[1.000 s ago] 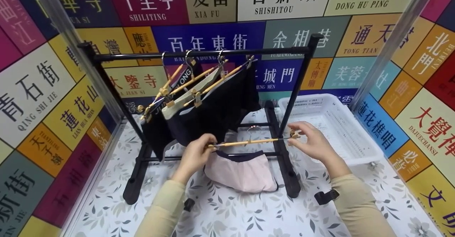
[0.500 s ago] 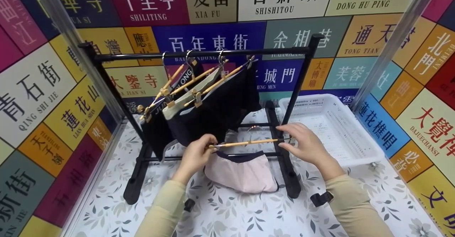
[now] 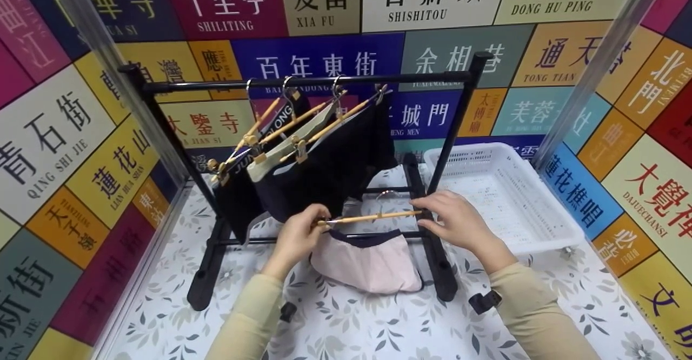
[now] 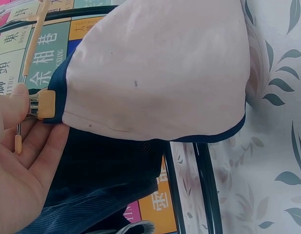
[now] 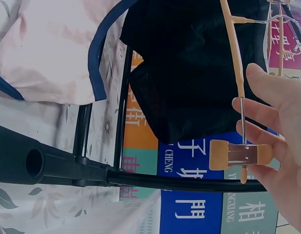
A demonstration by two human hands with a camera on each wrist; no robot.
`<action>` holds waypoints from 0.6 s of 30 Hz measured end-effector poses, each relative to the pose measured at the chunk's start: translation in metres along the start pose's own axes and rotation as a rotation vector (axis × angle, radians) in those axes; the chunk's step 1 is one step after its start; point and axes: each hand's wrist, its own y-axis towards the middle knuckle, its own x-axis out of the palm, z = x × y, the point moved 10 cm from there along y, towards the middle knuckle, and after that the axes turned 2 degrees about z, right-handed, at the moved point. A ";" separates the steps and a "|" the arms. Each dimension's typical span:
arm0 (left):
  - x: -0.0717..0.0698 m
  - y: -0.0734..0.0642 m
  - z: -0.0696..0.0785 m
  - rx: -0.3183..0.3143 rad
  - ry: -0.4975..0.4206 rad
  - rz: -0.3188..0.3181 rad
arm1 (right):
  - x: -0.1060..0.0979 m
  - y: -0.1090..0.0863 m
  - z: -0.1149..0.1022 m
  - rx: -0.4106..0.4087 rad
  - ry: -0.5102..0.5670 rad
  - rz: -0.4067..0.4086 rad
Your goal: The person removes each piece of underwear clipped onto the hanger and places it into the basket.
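Observation:
My left hand point(image 3: 300, 233) pinches the clip at the left end of a wooden clip hanger point(image 3: 373, 218). In the left wrist view that clip point(image 4: 43, 103) grips the navy-trimmed corner of a pair of pink underpants point(image 4: 160, 68), which hang below the rod. At the opposite end, my right hand point(image 3: 454, 219) has thumb and fingers around the hanger. The right wrist view shows its right clip point(image 5: 242, 154) with no cloth in it, beside the lower fingers. The underpants' right corner point(image 5: 97, 90) hangs apart from that clip.
A black rack point(image 3: 189, 85) stands behind the hands. Several hangers with mostly black underpants point(image 3: 335, 165) hang from its bar. A white plastic basket point(image 3: 540, 208) stands at the right. The tabletop point(image 3: 259, 311) has a leaf print; lettered panels surround it.
My right hand has moved left along the end of the hanger, with the thumb and fingers coming further over the rod. The left hand and the pink underpants have stayed in place.

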 end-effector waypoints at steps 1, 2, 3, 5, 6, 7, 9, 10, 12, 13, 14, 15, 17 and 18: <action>0.000 0.000 0.000 0.000 -0.002 -0.001 | 0.001 0.000 0.000 0.000 -0.003 -0.001; 0.000 0.000 0.000 0.000 -0.003 -0.002 | 0.002 -0.001 -0.001 0.002 -0.004 -0.001; 0.000 -0.001 0.000 0.000 -0.005 -0.002 | 0.003 -0.001 -0.001 0.002 -0.007 -0.001; 0.000 -0.001 0.000 0.003 -0.007 -0.003 | 0.005 -0.002 -0.001 0.002 -0.013 0.006; 0.000 -0.001 0.001 0.005 -0.007 -0.003 | 0.005 -0.002 -0.001 0.002 -0.015 0.010; 0.000 -0.001 0.001 0.006 -0.007 -0.002 | 0.006 -0.002 -0.001 0.003 -0.014 0.016; 0.000 -0.001 0.001 0.011 -0.006 0.003 | 0.007 -0.002 -0.002 0.005 -0.018 0.035; 0.000 -0.001 0.001 0.012 -0.006 0.004 | 0.007 -0.003 -0.002 0.007 -0.021 0.045; 0.001 -0.002 0.001 0.014 -0.001 0.003 | 0.007 -0.003 -0.002 0.015 -0.022 0.065; 0.001 -0.002 0.001 0.012 0.001 0.001 | 0.007 -0.004 -0.002 0.019 -0.021 0.073; 0.002 -0.002 0.001 0.010 0.005 -0.003 | 0.008 -0.004 -0.001 0.025 -0.020 0.079; 0.003 -0.002 0.001 0.008 0.008 -0.007 | 0.008 -0.005 -0.001 0.030 -0.018 0.083; 0.004 -0.003 0.000 0.002 0.016 -0.014 | 0.008 -0.006 -0.001 0.035 -0.014 0.092; 0.005 -0.003 -0.001 0.000 0.020 -0.017 | 0.009 -0.006 0.000 0.037 -0.014 0.094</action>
